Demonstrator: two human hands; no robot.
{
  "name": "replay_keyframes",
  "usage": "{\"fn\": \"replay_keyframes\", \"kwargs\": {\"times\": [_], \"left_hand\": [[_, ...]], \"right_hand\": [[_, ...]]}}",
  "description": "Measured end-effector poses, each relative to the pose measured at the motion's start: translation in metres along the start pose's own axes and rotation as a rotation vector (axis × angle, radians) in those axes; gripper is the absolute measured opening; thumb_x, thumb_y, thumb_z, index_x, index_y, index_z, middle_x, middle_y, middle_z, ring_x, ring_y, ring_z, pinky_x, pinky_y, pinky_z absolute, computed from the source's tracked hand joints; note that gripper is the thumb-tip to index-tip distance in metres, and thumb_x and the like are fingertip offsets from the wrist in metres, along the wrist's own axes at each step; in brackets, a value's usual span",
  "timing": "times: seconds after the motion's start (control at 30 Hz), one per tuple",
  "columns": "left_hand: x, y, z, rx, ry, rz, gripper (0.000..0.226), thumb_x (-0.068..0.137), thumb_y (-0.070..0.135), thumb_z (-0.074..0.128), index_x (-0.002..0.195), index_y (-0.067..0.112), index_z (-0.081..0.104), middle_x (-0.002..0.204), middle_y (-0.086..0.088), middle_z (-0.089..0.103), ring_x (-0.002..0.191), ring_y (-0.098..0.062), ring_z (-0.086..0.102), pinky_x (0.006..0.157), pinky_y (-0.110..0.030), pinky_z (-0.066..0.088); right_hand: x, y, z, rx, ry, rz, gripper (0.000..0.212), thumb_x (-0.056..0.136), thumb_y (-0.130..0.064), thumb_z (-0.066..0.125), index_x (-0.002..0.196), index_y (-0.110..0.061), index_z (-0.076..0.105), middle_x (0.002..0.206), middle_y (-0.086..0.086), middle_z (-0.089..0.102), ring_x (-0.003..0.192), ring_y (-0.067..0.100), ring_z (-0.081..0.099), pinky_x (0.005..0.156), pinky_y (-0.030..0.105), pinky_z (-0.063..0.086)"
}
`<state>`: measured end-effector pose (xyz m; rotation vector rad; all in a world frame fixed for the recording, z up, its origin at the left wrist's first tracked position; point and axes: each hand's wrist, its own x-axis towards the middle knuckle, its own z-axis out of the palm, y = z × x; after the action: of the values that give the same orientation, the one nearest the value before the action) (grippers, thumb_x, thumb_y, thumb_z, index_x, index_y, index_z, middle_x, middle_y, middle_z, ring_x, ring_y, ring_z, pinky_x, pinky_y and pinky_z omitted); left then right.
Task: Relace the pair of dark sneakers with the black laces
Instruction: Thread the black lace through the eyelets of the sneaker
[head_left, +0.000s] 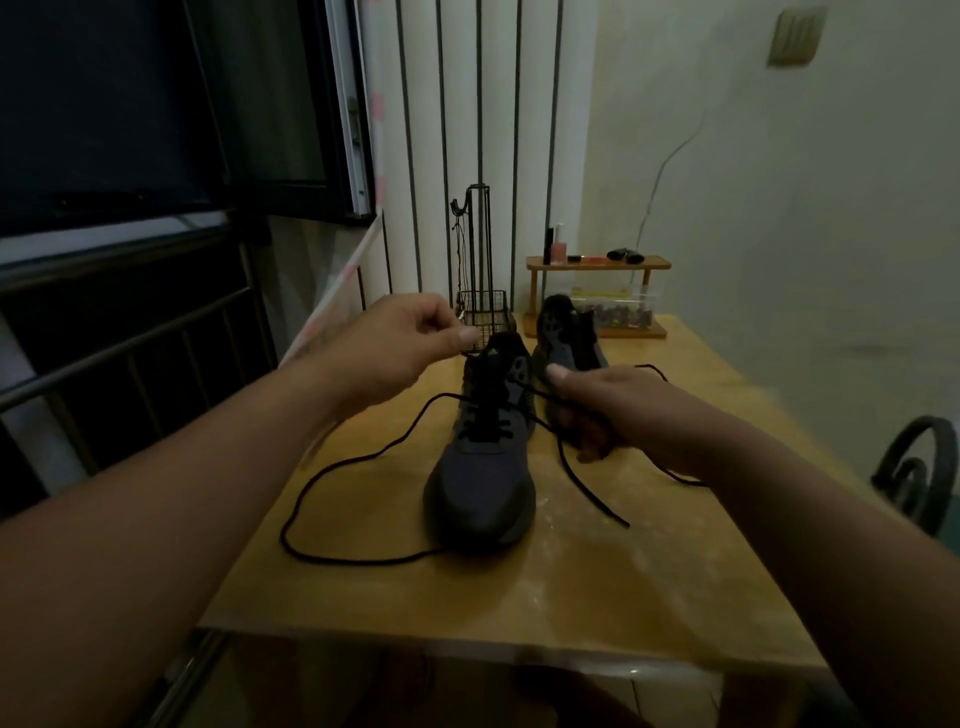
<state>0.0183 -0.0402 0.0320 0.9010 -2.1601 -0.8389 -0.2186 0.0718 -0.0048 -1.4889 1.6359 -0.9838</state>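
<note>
The left hand (395, 343) was held curled just above the near sneaker (483, 467), thumb against forefinger; whether anything was pinched couldn't really be made out. The right hand (608, 402) was curled round the black lace (358, 562), right beside that shoe. The far sneaker (566, 338) was parked behind the right hand on the table (519, 597). Further back, a wire basket (483, 312) was seen, contents unreadable, and a clear box (618, 314) was packed with small dark bits.

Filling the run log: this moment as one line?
near sneaker: partly laced | left hand: curled above tongue | right hand: grips lace
</note>
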Motion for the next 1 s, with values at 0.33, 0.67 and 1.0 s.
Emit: {"fn": "replay_keyframes", "kwargs": {"times": [0.33, 0.67, 1.0], "left_hand": [[0.012, 0.002, 0.009, -0.035, -0.034, 0.018, 0.011, 0.105, 0.026, 0.06, 0.108, 0.019, 0.069, 0.078, 0.002, 0.061, 0.059, -0.006, 0.051, 0.055, -0.023, 0.046], [0.016, -0.006, -0.006, -1.227, -0.13, -0.027, 0.041, 0.092, 0.007, 0.046, 0.129, 0.004, 0.064, 0.107, -0.008, 0.067, 0.087, -0.015, 0.063, 0.093, -0.03, 0.055], [0.031, 0.019, -0.009, -0.982, 0.141, 0.027, 0.033, 0.109, 0.014, 0.041, 0.127, 0.003, 0.066, 0.093, -0.004, 0.07, 0.084, -0.014, 0.067, 0.078, -0.026, 0.058]], "right_hand": [[0.022, 0.0, -0.008, 0.168, 0.233, -0.115, 0.021, 0.103, -0.029, 0.056, 0.087, -0.017, 0.064, 0.067, -0.004, 0.049, 0.06, 0.014, 0.043, 0.054, 0.03, 0.033], [0.022, 0.02, 0.017, 0.266, -0.096, -0.03, 0.03, 0.108, -0.031, 0.049, 0.099, -0.01, 0.067, 0.07, 0.0, 0.046, 0.06, 0.016, 0.044, 0.058, 0.03, 0.039], [0.034, -0.009, 0.029, 0.316, -0.223, -0.067, 0.035, 0.111, -0.034, 0.044, 0.116, -0.01, 0.069, 0.077, -0.002, 0.058, 0.067, 0.014, 0.054, 0.063, 0.028, 0.048]]}}
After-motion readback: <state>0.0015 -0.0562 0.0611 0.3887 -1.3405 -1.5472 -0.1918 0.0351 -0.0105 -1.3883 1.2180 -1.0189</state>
